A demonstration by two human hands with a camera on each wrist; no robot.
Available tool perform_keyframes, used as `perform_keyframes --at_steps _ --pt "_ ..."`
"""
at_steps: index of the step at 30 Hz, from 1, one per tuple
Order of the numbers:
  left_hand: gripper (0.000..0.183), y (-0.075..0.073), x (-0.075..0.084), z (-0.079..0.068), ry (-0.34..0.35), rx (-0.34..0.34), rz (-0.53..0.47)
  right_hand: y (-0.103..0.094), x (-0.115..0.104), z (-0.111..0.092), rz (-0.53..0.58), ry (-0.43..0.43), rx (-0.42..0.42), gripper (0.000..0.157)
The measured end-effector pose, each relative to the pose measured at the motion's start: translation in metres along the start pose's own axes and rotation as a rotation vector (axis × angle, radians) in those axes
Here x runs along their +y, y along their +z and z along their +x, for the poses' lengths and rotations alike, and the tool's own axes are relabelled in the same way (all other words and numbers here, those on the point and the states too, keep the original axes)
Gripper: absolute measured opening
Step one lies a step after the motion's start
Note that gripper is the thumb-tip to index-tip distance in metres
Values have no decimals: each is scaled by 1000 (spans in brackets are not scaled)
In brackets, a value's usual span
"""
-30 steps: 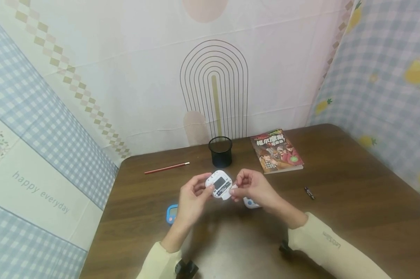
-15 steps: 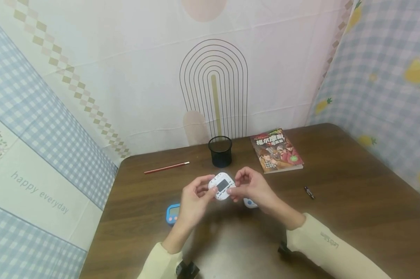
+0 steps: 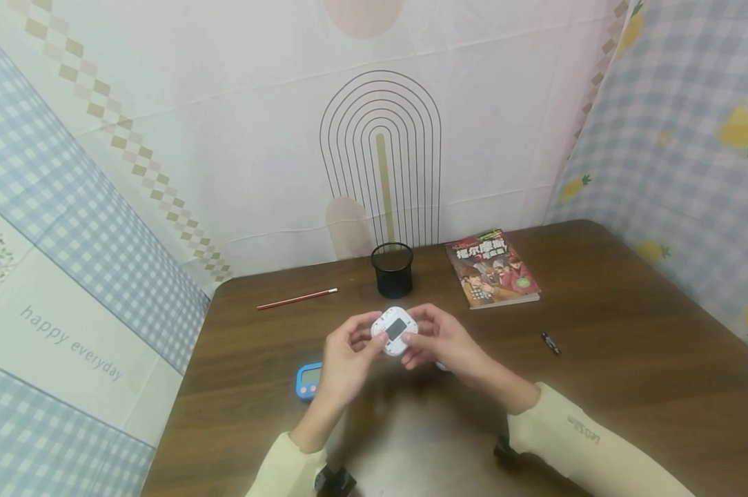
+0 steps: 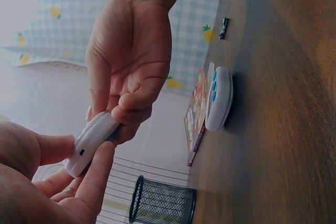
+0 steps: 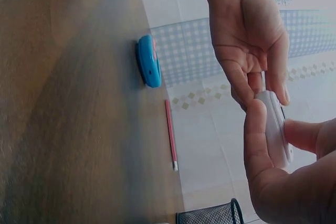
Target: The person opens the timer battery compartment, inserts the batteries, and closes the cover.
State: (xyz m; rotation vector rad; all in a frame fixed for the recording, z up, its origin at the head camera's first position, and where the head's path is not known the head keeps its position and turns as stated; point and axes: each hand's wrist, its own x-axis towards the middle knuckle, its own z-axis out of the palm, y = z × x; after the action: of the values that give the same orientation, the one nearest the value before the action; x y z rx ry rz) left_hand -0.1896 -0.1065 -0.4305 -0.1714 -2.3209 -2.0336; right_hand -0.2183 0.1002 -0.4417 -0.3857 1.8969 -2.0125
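Note:
Held above the table in both hands is a white digital timer (image 3: 395, 331), its back with a dark square panel turned up toward the head camera. My left hand (image 3: 346, 359) grips its left side, thumb on the back and fingers beneath. At its right edge my right hand (image 3: 451, 345) pinches it, thumb pressing the back near the lower edge. The battery cover lies over the battery slot. Another white timer with blue buttons (image 4: 220, 98) rests on the table, mostly hidden by my right hand in the head view. A blue timer (image 3: 306, 378) lies beside my left wrist.
A black mesh pen holder (image 3: 395, 279) stands at the back, with a comic-style book (image 3: 495, 273) to its right. A red pencil (image 3: 296, 299) lies at the left. A small battery (image 3: 550, 343) lies on the right of the wooden table (image 3: 610, 297).
The battery cover, earlier held off the open slot with a battery showing, now sits over it. The timer shifted slightly right, and my right fingers moved in around its edge.

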Motion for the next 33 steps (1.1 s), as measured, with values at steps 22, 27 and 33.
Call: perform_keyframes --at_steps 22,27,33 --pt "48 0 3 -1 37 -21 -30 -3 0 2 48 22 -2 48" --pt "62 1 4 -5 159 -16 109 -8 -1 2 198 78 -77 47" --pt "73 5 2 -7 286 35 352 -9 0 1 270 107 -163 36"
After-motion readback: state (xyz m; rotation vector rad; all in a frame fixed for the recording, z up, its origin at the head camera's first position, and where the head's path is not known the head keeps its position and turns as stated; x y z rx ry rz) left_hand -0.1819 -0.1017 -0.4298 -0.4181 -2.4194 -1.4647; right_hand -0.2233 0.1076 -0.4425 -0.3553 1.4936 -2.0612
